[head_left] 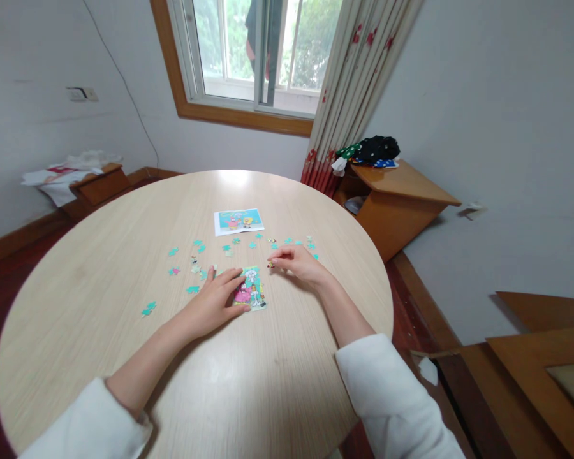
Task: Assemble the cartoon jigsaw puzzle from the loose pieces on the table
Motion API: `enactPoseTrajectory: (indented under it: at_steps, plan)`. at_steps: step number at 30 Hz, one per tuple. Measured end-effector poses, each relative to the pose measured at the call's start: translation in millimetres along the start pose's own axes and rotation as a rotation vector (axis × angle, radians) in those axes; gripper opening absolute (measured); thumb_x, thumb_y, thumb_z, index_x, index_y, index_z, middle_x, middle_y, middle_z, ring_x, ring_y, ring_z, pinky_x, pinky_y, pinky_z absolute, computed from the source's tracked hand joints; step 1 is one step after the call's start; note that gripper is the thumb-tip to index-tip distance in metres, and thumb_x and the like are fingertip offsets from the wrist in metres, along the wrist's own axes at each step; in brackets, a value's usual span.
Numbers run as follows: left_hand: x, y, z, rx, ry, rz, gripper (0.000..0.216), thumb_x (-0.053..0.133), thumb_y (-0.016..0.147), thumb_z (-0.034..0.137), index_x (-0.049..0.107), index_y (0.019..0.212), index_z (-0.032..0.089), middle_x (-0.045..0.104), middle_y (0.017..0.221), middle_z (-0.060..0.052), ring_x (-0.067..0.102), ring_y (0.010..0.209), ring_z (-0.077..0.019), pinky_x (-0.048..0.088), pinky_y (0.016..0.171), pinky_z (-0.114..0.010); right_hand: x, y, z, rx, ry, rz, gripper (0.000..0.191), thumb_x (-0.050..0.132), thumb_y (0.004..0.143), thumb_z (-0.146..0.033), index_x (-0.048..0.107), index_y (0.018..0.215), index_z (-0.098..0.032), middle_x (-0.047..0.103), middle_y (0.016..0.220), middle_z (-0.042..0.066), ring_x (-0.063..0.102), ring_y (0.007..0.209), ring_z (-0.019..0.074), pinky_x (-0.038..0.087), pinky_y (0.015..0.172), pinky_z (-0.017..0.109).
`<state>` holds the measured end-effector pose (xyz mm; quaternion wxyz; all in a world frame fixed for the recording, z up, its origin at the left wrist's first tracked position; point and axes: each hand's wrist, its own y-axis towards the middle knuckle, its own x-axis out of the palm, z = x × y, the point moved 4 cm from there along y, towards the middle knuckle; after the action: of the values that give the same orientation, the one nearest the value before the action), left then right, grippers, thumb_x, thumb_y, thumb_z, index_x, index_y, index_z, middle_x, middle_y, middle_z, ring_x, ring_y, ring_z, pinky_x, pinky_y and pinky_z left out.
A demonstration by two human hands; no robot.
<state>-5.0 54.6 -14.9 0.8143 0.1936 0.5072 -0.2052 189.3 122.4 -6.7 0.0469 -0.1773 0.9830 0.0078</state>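
My left hand (220,297) lies flat with its fingers spread over the left side of a partly assembled jigsaw puzzle (254,294). The joined section shows a pink figure, a pale teal figure and some yellow at its right edge; its left part is hidden under my fingers. Just up and right of it, my right hand (298,262) pinches a small yellowish puzzle piece (270,264) between thumb and fingertips. That piece is apart from the joined section.
Loose teal puzzle pieces (193,290) lie scattered left of and beyond my hands, one pair (148,310) farther left. A printed reference picture (239,221) lies farther back on the round wooden table (100,268). A wooden cabinet (402,197) with cloths stands behind right.
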Motion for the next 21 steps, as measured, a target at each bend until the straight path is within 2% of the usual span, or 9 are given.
enactPoseTrajectory:
  at_steps: [6,12,16,21]
  plan:
    - [-1,1,2,-0.024,0.002,-0.030,0.050,0.052,0.086,0.045,0.051,0.128,0.019,0.044,0.142,-0.017,0.037,0.133,-0.0300,0.008,0.111,-0.062,5,-2,5,0.084,0.030,-0.077,0.017,0.073,0.064,-0.026,0.064,0.069,-0.013,0.063,0.060,0.001,0.056,0.056,0.0096,0.043,0.057,0.024]
    - [0,0,1,-0.006,0.002,-0.006,0.050,0.052,0.086,0.044,0.049,0.129,0.020,0.044,0.142,-0.017,0.037,0.133,-0.0302,0.008,0.111,-0.061,14,-8,7,0.127,0.081,-0.248,0.028,0.070,0.069,-0.024,0.067,0.095,-0.013,0.058,0.058,-0.004,0.050,0.050,0.0067,0.040,0.053,0.023]
    - [0,0,1,-0.001,-0.001,-0.010,0.050,0.052,0.085,0.045,0.050,0.129,0.020,0.045,0.142,-0.017,0.038,0.133,-0.0304,0.008,0.110,-0.062,15,-10,3,0.099,-0.030,-0.338,0.020,0.068,0.072,-0.026,0.071,0.086,-0.012,0.059,0.060,-0.002,0.047,0.051,0.0063,0.039,0.052,0.022]
    - [-1,1,2,-0.020,-0.004,-0.023,0.050,0.052,0.085,0.046,0.051,0.128,0.019,0.045,0.142,-0.017,0.037,0.133,-0.0308,0.008,0.110,-0.063,16,-12,-1,0.121,-0.057,-0.378,0.016,0.068,0.071,-0.026,0.070,0.079,-0.013,0.062,0.060,-0.001,0.050,0.052,0.0069,0.040,0.052,0.021]
